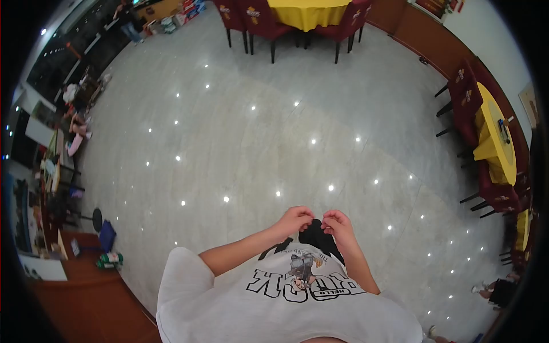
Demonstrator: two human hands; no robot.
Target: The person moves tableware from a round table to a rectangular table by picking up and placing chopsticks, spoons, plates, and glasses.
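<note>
Both of my hands are held close together in front of my waist, over my dark trousers. My left hand has its fingers curled, the thumb and fingertips drawn together. A small gap away, my right hand is bent in the same way, its fingertips turned toward the left ones. Whatever is between the fingers, if anything, is too small to make out. Below the hands is my white T-shirt with black lettering and a printed figure.
Shiny grey floor spreads ahead. Dark red chairs surround a table with a yellow cloth at the far end and another yellow-covered table at right. A brown counter stands at lower left; people sit and stand along the left side.
</note>
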